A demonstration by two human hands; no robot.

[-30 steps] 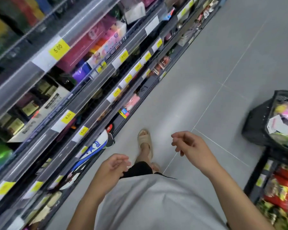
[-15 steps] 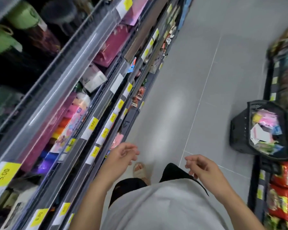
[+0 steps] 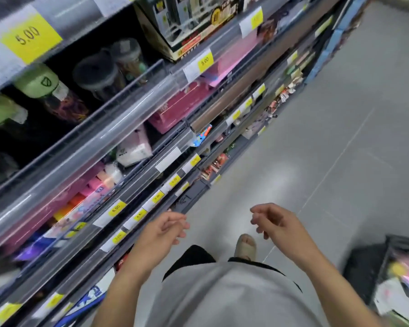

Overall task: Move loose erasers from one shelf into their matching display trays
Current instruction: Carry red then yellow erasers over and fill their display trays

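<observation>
While both hands are hanging empty over the aisle, the left hand and right hand with fingers loosely curled and pinching nothing, the sensible step is scanning the shelves just left of the left fingers. No erasers or trays are showing clearly in the blur, so I cannot tell their direction or long axis.

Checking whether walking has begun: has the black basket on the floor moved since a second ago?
Cannot tell. The basket sits lower in view, but the floor seams and shelves shifted too, so the head camera moved; nothing touches the basket.
</observation>
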